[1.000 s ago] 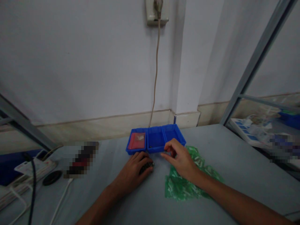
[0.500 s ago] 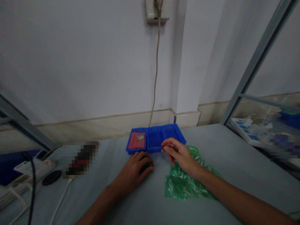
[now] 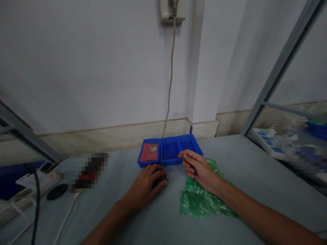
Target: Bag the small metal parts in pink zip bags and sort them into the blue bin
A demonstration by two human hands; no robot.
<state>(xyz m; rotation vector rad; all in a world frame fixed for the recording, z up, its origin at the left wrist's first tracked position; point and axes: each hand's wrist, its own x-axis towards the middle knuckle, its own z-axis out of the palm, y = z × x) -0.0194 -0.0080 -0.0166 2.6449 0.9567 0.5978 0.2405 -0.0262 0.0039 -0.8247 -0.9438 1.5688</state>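
My left hand (image 3: pixel 149 182) rests on the table, fingers curled around a small dark object (image 3: pixel 158 181) with shiny specks; its kind does not show. My right hand (image 3: pixel 200 168) is raised over the green plastic packaging (image 3: pixel 199 204), thumb and fingertips pinched together. A tiny dark thing seems to sit in that pinch, too small to name. Just beyond both hands stands a blue tray with three compartments (image 3: pixel 170 148). Its left compartment holds a red plastic bag (image 3: pixel 149 154) with something pale in it. A small dark speck lies near the front of the middle compartment.
To the left lie a blurred-out phone-like object (image 3: pixel 89 173), a black disc (image 3: pixel 57 192), a white cable (image 3: pixel 65 217) and a power strip. Grey metal frame bars (image 3: pixel 281 64) rise at both sides. A cable (image 3: pixel 171 75) hangs from the wall socket behind the tray.
My right hand has shifted slightly right, away from the tray's middle compartment, and its fingers have curled in more tightly. My left hand stays around the dark object.
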